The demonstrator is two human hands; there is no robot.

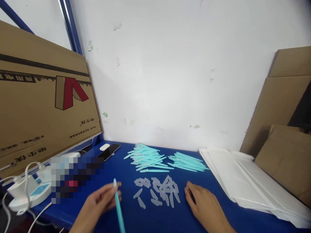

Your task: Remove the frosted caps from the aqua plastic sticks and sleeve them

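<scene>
My left hand is closed around a slim turquoise plastic stick, which points up and away with its tapered end above the fingers. My right hand lies low over the blue table, fingers curled in and thumb tip close to them; whatever they may hold is hidden. Between the hands lie several small translucent plastic caps, loosely scattered and partly overlapping. Behind these, a large heap of turquoise sticks is on the left and a smaller, neater pile of the same sticks on the right.
A white wall closes off the back of the blue table. To the left are a phone, a white earbud case, a power strip with cables and a big carton. White flat packets and cardboard occupy the right.
</scene>
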